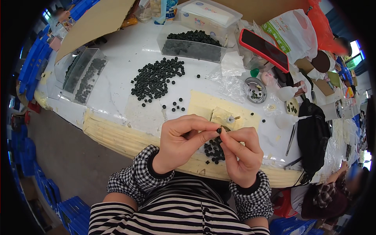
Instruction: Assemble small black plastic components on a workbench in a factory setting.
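Observation:
A small black round part (219, 130) is pinched between the fingertips of both my hands, above the table's front edge. My left hand (184, 141) grips it with thumb and forefinger from the left. From the right, my right hand (242, 150) closes on it the same way. Just beyond my fingers a small fixture with a white base and a thin upright pin (232, 119) stands on a yellowish pad (199, 102). Below my fingers lies a small pile of black parts (213, 150), partly hidden by my hands. A larger heap of them (156, 78) spreads farther off, left of centre.
A clear bin of black parts (192, 46) stands at the back; another clear divided box (84, 76) is at left. A red-cased phone (264, 50) leans at back right. Nearer right are a round glass dish (255, 90), tweezers (291, 140) and a black pouch (312, 137). Another person sits at far right.

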Demonstrator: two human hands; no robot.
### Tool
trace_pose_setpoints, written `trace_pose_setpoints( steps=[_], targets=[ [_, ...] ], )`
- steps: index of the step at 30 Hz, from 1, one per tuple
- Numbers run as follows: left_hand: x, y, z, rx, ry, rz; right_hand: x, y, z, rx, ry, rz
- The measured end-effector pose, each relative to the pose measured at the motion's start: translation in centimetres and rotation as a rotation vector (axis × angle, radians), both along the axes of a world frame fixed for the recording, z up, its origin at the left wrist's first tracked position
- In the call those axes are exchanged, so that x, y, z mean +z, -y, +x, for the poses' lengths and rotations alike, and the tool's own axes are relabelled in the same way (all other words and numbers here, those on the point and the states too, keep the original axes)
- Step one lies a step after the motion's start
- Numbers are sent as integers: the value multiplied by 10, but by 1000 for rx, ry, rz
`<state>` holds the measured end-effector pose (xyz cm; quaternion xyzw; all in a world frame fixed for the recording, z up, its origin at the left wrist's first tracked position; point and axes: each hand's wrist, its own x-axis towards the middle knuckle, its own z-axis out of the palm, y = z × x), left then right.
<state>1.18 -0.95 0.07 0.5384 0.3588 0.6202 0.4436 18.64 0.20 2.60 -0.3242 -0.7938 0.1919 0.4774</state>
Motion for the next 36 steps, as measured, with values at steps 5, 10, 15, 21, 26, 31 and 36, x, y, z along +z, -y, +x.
trace_pose_setpoints(
  steps=[5, 10, 15, 21, 26, 31, 36],
  targets=[
    [0, 0, 0, 1, 1, 8, 0, 0, 1, 7, 7, -4],
    [-1, 0, 0, 5, -11, 12, -1, 0, 1, 9, 5, -2],
    [0, 1, -1, -5, -6, -4, -2, 0, 1, 10, 8, 4],
    [-1, 1, -1, -5, 11, 4, -2, 1, 2, 24, 24, -14],
    [0, 0, -2, -6, -15, 16, -1, 0, 1, 1, 14, 20],
    [1, -1, -1, 7, -17, 40, -1, 0, 1, 0, 15, 26],
    [2, -1, -2, -1, -19, 27, 0, 0, 1, 1, 17, 29]
  ],
)
